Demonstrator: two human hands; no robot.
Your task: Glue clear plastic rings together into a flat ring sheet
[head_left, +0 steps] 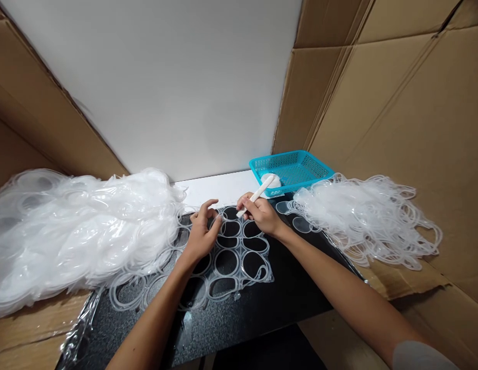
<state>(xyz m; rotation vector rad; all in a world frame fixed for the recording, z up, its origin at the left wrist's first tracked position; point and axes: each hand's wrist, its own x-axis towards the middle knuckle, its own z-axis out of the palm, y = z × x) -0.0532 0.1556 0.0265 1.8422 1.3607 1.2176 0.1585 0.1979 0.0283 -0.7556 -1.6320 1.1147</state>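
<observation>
My right hand (258, 213) is closed around a white flat stick (258, 194), which slants up and to the right. Below both hands, a clear plastic sheet with several large round holes (239, 252) lies on a black work surface (296, 288). Over the sheet's far part, my left hand (205, 228) has its thumb and forefinger apart, with nothing visible between them. Its fingertips are close to the rim of a hole; whether they touch it I cannot tell. Loose-looking rings (127, 290) of the same clear plastic lie by my left forearm.
A large heap of translucent plastic sheets (80, 231) stands on the left, and a smaller tangled heap (350, 216) on the right. Behind is a blue basket (316, 172) with a white round item (276, 182) at its near corner. Cardboard walls (416, 128) flank the table.
</observation>
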